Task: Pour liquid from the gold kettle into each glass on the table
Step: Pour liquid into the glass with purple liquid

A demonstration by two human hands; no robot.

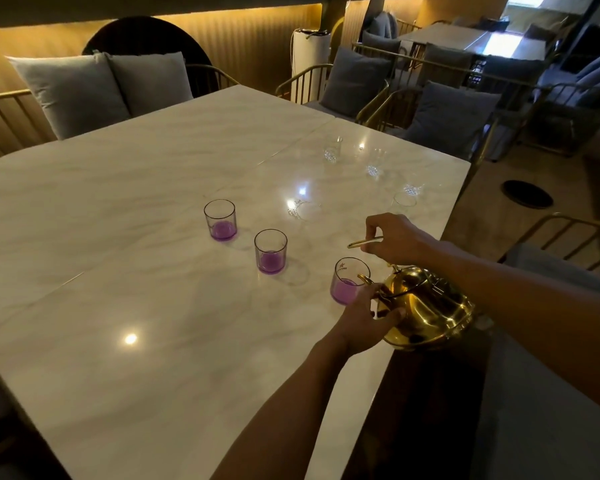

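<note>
- The gold kettle, round and mirror-polished, was tipped at the table's near-right edge, spout pointing left into the nearest glass.
- The right hand pinched the thin handle above the kettle.
- The left hand cupped the kettle's front, fingers curled against it.
- 3 glasses held purple liquid: the nearest, a middle glass and a far glass, in a diagonal row.
</note>
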